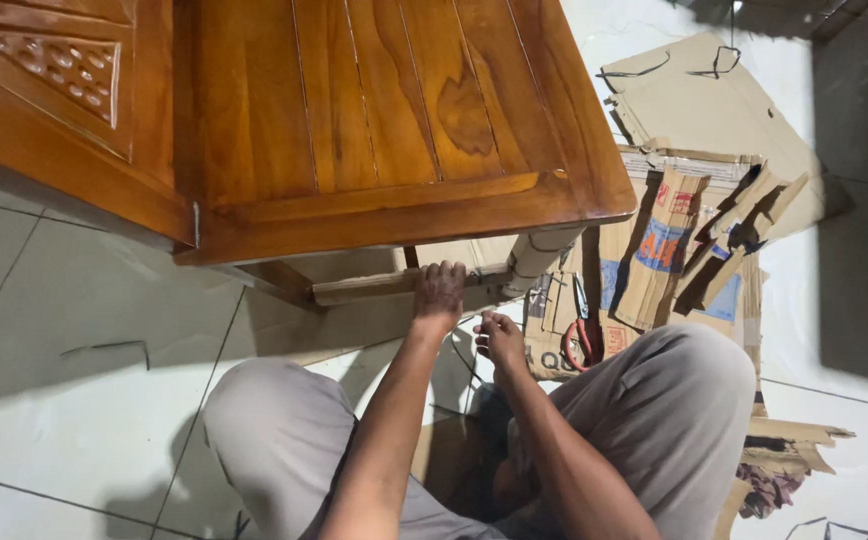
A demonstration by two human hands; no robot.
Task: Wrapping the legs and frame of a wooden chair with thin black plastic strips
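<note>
Glossy brown wood: a tabletop (394,110) fills the view above a seated person's knees. Flattened cardboard (674,240) covers the tiled floor (74,400), perhaps shielding it. Below the edge, the left hand (439,292) clamps a cardboard-wrapped rail (374,287), steadying it; the right hand (501,338) pinches a thin strap (466,365) just beside it.

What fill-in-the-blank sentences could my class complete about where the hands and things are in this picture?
1. The left hand grips a wrapped rail under the wooden ___.
2. The scissors on the cardboard have ___ handles.
3. The right hand hovers ___ the left hand.
4. The floor is covered in pale ___.

Missing words: table; red; below; tiles
</note>
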